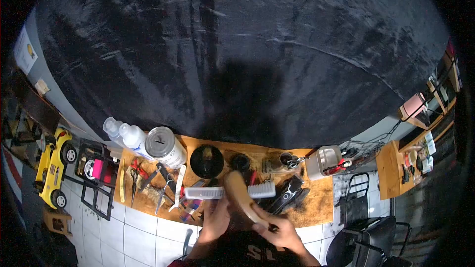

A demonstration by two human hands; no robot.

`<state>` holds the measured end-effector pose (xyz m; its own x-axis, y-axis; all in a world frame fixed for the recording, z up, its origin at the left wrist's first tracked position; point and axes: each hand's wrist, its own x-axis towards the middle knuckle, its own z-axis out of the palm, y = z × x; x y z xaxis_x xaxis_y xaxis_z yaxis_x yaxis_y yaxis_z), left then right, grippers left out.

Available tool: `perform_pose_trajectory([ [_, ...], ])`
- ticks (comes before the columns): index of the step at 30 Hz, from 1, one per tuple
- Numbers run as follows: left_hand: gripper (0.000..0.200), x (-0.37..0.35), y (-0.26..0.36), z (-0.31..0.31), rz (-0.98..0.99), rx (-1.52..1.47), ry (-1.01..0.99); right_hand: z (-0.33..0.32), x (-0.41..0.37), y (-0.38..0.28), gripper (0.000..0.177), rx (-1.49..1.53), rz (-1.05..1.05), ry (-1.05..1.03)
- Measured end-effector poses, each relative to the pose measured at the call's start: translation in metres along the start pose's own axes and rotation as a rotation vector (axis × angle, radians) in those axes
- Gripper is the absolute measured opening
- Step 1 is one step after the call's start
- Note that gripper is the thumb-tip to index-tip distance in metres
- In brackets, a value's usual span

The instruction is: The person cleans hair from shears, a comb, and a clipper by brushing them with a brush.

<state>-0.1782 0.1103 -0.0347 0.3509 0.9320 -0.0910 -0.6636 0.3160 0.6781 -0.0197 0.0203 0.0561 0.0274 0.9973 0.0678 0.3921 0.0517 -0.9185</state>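
My left hand point(214, 225) is closed on a white comb point(204, 193), held level across the front of the wooden counter. In my right hand point(278, 231) is the narrow handle end of a curved wooden brush point(238, 195). Its broad end lies across the middle of the comb in this view and hides that part. The bristles are out of sight beneath the wood. Behind the brush stands a round black bowl point(207, 161). Black hair clippers point(288, 195) lie on the counter to the right of the comb.
Scissors point(162, 199), razors and other tools lie on the counter's left point(143, 205). A white can point(167, 149) and plastic bottles point(132, 136) stand behind them. A grey bin point(320, 164) is at the right end. Black chairs point(368, 237) stand right; a yellow toy car point(52, 173) is left.
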Motion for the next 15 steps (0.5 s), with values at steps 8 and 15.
perform_pose_trajectory([
  [8, 0.025, -0.005, 0.003, 0.012, -0.159, 0.051, -0.123, 0.003, 0.000, 0.016, 0.048, 0.072, 0.032, 0.264],
  [15, 0.028, -0.010, 0.014, -0.004, -0.095, 0.352, 0.018, -0.001, -0.003, 0.017, 0.050, -0.128, 0.004, 0.032],
])
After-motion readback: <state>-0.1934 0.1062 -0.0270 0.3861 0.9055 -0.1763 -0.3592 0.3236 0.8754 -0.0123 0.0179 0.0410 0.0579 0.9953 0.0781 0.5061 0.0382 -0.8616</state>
